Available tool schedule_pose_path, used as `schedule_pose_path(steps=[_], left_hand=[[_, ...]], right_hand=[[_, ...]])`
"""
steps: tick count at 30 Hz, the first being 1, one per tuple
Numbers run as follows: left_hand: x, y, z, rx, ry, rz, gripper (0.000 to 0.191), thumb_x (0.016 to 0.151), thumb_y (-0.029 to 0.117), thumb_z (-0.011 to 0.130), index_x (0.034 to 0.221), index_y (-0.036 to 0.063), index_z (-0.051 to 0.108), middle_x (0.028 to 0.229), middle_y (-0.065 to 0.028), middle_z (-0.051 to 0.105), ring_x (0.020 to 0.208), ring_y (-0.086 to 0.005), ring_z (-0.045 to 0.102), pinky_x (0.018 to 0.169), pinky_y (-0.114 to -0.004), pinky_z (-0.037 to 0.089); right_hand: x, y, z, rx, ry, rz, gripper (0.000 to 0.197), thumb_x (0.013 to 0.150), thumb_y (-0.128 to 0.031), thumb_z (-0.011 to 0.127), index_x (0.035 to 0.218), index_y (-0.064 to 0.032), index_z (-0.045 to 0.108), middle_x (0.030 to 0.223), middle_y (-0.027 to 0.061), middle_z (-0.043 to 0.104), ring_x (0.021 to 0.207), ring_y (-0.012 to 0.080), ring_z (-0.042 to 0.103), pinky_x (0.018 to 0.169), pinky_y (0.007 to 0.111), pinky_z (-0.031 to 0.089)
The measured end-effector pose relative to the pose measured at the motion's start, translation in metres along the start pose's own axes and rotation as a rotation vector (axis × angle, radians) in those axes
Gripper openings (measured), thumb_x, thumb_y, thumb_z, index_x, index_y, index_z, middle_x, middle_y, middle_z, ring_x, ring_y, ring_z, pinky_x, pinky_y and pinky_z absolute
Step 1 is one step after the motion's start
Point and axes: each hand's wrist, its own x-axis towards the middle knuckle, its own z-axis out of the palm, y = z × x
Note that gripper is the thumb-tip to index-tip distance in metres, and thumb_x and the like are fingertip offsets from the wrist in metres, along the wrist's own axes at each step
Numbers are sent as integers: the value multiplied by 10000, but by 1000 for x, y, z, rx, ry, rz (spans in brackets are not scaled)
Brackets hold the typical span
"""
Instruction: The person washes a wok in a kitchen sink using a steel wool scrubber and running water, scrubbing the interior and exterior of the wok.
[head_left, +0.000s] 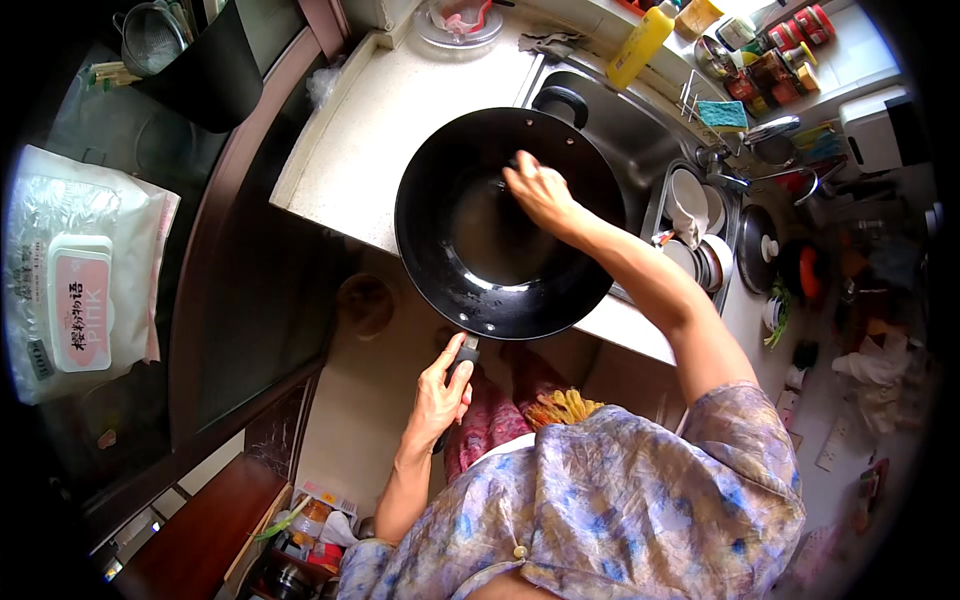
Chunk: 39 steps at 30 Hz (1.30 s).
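Observation:
A large black wok (427, 202) is tilted toward me, over the counter's front edge and the near side of the sink. My left hand (441, 394) grips its long black handle (466, 351), thumb and forefinger lying along the top. Inside the wok, my right hand (541, 191) reaches over the far inner wall with bent fingers. It is slightly blurred, and whether something small is held under the fingertips cannot be made out. A shiny wet-looking patch lies in the wok's bottom. On the far rim is a black loop handle (562, 101).
Behind the wok is a stainless steel sink (637, 142), with a yellow bottle (641, 45) at its back edge. Bowls (686, 196) fill a rack by the faucet (724, 169). A pan lid (757, 247) stands farther right. A glass-paned door (247, 247) borders the left.

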Motion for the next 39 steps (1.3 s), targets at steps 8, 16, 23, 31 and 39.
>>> schedule_pose_path(steps=[8,16,23,31,39], left_hand=[[-2,-2,-2,-25,8,-26,504,942,200,526,1397,80,348,571,16,455,424,-48,410,357,-194,355],[-4,1,-3,-36,22,-46,485,943,216,525,1389,101,374,574,25,452,438,-41,400,388,-196,362],[-2,-1,3,-48,33,-32,466,940,186,527,1377,93,393,565,22,449,418,-41,390,366,-194,346],[-3,-6,9,-90,75,4,437,933,159,534,1347,66,428,561,10,460,417,-45,399,358,-198,350],[-4,-7,7,-88,61,0,446,936,154,528,1358,71,411,553,4,464,402,-46,387,355,-200,340]], right_hand=[[-28,-86,-27,406,-154,-176,214,741,-64,566,952,-67,527,1032,251,504,694,345,619,578,428,505],[-59,-16,-6,274,-113,50,291,722,-30,577,1007,-49,522,942,236,495,638,343,613,535,415,506],[-91,-112,-53,778,-199,-32,195,697,-28,563,885,-10,517,916,252,513,628,418,586,565,489,498],[-103,18,-50,-116,-369,-155,193,651,-105,619,843,-111,645,960,95,496,656,271,529,586,370,478],[-99,15,-40,205,-351,-174,168,659,-104,622,822,-107,666,963,121,532,717,308,590,624,415,490]])
